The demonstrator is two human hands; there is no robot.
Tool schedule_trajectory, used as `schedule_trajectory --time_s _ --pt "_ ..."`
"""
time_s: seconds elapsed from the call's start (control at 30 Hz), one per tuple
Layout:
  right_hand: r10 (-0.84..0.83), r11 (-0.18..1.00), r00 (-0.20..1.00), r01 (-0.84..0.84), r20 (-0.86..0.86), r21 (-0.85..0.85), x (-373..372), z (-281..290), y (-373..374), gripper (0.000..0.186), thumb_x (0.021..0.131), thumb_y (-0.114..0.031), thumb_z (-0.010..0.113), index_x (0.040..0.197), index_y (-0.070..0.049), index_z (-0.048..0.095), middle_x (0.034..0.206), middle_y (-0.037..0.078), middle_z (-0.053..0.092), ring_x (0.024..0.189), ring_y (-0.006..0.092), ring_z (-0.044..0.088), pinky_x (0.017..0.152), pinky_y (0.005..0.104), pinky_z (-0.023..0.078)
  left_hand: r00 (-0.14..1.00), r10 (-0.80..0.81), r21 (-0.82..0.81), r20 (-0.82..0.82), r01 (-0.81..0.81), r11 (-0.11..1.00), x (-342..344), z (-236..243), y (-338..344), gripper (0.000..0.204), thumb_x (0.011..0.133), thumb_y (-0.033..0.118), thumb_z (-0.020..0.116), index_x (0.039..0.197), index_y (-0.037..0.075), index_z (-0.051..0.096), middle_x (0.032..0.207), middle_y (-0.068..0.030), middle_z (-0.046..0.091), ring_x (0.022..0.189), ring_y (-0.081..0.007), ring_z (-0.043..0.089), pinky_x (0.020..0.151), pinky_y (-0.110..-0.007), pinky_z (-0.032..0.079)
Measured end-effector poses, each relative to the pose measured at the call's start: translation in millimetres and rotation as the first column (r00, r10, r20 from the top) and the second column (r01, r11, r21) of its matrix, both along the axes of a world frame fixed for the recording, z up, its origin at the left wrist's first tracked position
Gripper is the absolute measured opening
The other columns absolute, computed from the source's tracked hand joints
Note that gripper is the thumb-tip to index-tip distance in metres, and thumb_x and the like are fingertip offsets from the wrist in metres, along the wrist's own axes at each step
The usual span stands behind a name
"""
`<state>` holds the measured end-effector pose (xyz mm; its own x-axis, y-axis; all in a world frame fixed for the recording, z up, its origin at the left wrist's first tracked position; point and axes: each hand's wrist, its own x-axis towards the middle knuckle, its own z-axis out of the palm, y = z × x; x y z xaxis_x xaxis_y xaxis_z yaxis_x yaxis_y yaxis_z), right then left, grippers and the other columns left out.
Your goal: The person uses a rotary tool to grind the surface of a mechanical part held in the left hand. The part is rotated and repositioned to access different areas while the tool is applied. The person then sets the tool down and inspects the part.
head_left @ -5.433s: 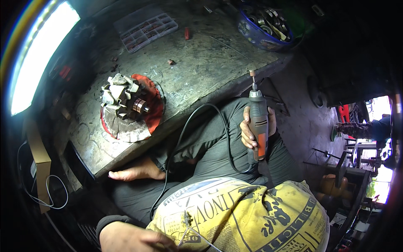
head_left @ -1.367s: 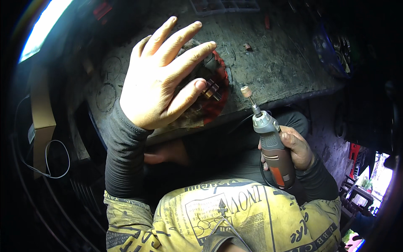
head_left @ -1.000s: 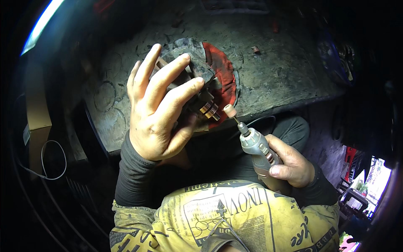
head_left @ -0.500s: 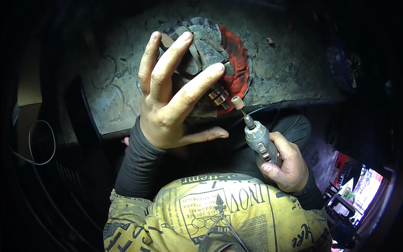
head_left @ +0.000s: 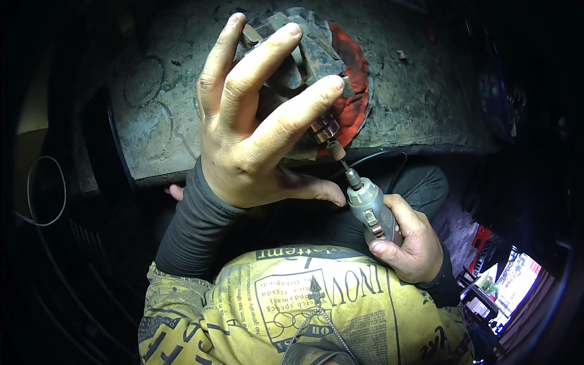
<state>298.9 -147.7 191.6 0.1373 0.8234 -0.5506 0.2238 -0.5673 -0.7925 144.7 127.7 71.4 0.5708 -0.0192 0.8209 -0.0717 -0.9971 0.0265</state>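
An alternator rotor [head_left: 321, 58] with dark, rusty claw poles lies on a red cloth [head_left: 354, 79] on the bench. Over it my left hand [head_left: 246, 137] is spread, fingers stretched across the poles and thumb sticking out apart; whether the fingertips press on it is unclear. Below the index finger show the copper slip rings [head_left: 324, 128] on the shaft, partly hidden. My right hand [head_left: 413, 243] grips a grey rotary tool [head_left: 368, 204]. Its small tan cylindrical bit [head_left: 336, 150] is at the shaft end beside the rings, seemingly touching.
The worn bench [head_left: 176, 143] has its front edge just above my lap. A cable [head_left: 383, 153] runs behind the rotary tool. A small reddish scrap [head_left: 402, 55] lies farther right on the bench, and a thin pale wire loop [head_left: 47, 191] hangs at the left.
The rotary tool has moved slightly left, bringing its bit from a gap to the shaft end. My left hand sits a little higher in view, still spread over the rotor.
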Motion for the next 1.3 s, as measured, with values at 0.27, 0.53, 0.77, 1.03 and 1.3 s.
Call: schedule_trajectory --time_s 0.27,0.53,0.77,1.03,1.3 --pt "-0.004 1.000 1.000 0.003 -0.011 -0.020 -0.5 -1.6 2.9 0.047 0.092 -0.021 0.074 0.124 0.005 0.053 0.096 0.015 0.073 0.086 0.0229 0.075 0.078 0.0322 0.058 0.998 0.053 -0.233 -0.043 -0.061 0.971 6.8 11.6 -38.9 0.110 0.048 0.084 0.077 0.133 0.015 0.063 0.142 -0.0260 0.047 0.138 -0.0438 0.044 0.121 -0.063 0.023" --pt "0.029 1.000 1.000 -0.029 -0.011 -0.010 9.2 -10.6 -0.9 0.048 0.092 -0.022 0.075 0.125 0.005 0.052 0.097 0.016 0.073 0.086 0.0220 0.075 0.077 0.0321 0.058 0.995 0.075 -0.293 -0.071 -0.093 0.952 21.1 14.9 -45.6 0.111 0.049 0.085 0.075 0.133 0.014 0.061 0.142 -0.0267 0.047 0.138 -0.0438 0.045 0.121 -0.064 0.022" --pt "-0.013 1.000 0.999 0.014 -0.038 0.022 5.1 -9.8 -3.7 0.049 0.092 -0.023 0.075 0.125 0.006 0.052 0.097 0.017 0.072 0.087 0.0228 0.075 0.077 0.0330 0.058 0.991 0.097 -0.308 -0.097 -0.122 0.944 16.5 22.6 -46.8 0.111 0.050 0.087 0.074 0.133 0.014 0.060 0.142 -0.0272 0.047 0.137 -0.0438 0.045 0.121 -0.065 0.022" --pt "-0.034 0.999 0.996 0.034 -0.084 -0.002 2.1 -12.6 -4.2 0.048 0.093 -0.023 0.074 0.125 0.006 0.053 0.098 0.017 0.073 0.087 0.0232 0.075 0.077 0.0333 0.059 0.987 0.106 -0.319 -0.120 -0.140 0.937 13.5 29.8 -50.2 0.112 0.051 0.088 0.073 0.134 0.014 0.059 0.142 -0.0279 0.047 0.137 -0.0438 0.046 0.120 -0.065 0.021" --pt "0.027 0.999 1.000 -0.026 -0.014 0.035 0.6 -13.9 -3.9 0.048 0.092 -0.025 0.074 0.124 0.005 0.053 0.096 0.016 0.072 0.086 0.0232 0.075 0.076 0.0330 0.058 0.985 0.118 -0.331 -0.127 -0.154 0.931 8.8 35.0 -52.6 0.113 0.050 0.088 0.074 0.134 0.013 0.058 0.142 -0.0286 0.047 0.137 -0.0441 0.046 0.120 -0.067 0.020"
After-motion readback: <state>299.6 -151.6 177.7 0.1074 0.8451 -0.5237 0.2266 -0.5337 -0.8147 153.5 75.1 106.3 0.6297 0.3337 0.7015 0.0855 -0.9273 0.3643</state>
